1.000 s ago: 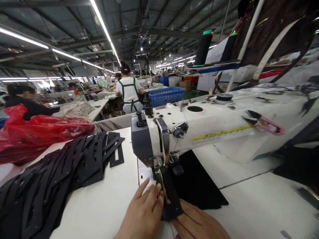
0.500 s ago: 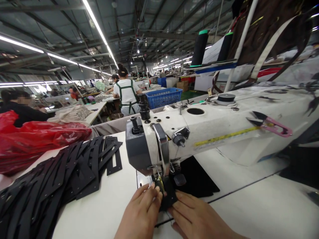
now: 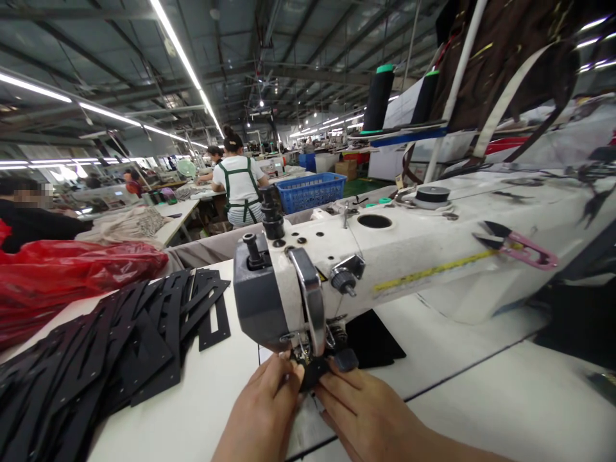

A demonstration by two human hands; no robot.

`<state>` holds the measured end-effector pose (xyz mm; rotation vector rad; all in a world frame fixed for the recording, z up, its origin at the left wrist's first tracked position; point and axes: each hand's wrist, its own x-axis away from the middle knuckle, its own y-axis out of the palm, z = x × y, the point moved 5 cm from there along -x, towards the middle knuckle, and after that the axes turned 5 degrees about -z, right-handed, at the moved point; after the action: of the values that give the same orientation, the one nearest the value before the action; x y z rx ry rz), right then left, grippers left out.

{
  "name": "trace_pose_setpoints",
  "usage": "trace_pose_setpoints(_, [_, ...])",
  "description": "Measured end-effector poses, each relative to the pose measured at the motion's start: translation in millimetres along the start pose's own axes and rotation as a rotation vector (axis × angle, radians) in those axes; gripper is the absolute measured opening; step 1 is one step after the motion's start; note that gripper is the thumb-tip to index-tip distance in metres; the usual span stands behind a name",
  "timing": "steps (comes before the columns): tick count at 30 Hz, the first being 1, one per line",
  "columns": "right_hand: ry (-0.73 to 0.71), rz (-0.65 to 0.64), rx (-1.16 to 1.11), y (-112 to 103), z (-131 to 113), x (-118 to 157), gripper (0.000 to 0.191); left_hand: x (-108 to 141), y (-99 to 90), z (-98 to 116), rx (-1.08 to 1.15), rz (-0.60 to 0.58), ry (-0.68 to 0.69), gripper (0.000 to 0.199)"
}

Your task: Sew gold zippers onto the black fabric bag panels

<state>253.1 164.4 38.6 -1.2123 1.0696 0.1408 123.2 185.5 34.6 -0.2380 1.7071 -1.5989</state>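
Note:
A black fabric piece [image 3: 314,375] lies under the presser foot [image 3: 304,351] of a white sewing machine [image 3: 337,276]. My left hand [image 3: 264,404] holds its left edge, fingers bunched together close to the needle area. At the right edge my right hand [image 3: 359,404] grips the same piece, fingers pressed together and the thumb partly hidden below. The fingers cover much of the piece, and its zipper is hidden now. Beyond my right hand, more flat black fabric [image 3: 375,337] rests on the machine bed.
Stacked black frame-shaped pieces [image 3: 120,340] spread over the left of the white table [image 3: 212,398]. Behind them lies a red plastic bag [image 3: 72,276]. Pink-handled snips [image 3: 522,247] sit on the machine arm. Thread cones [image 3: 378,99] stand behind; a co-worker [image 3: 238,183] is ahead, beside a blue basket [image 3: 310,191].
Both hands have moved forward, nearer the presser foot, with the black piece further under it. The gold zipper teeth seen before are out of sight. The whole view has shifted slightly.

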Motion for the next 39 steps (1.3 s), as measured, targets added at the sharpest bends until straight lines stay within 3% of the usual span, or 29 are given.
trace_pose_setpoints(4, [-0.041, 0.100, 0.077, -7, -4, 6, 0.030, 7, 3.2, 3, -0.157, 0.039, 0.122, 0.030])
trace_pose_setpoints(7, [-0.047, 0.036, 0.132, -15, -4, 1, 0.026, 8, 4.8, 2, -0.159, 0.082, 0.098, 0.030])
trace_pose_setpoints(10, [-0.012, -0.059, 0.113, -17, 1, -9, 0.032, 5, 3.3, 6, -0.160, 0.040, 0.118, 0.028])
trace_pose_setpoints(17, [0.017, -0.067, 0.017, -5, 9, -18, 0.044, -3, -2.3, 8, -0.140, 0.068, 0.092, 0.027])
trace_pose_setpoints(39, [0.093, -0.241, -0.111, 12, 26, -13, 0.027, -12, -1.5, 1, -0.010, 0.132, -0.031, 0.019])
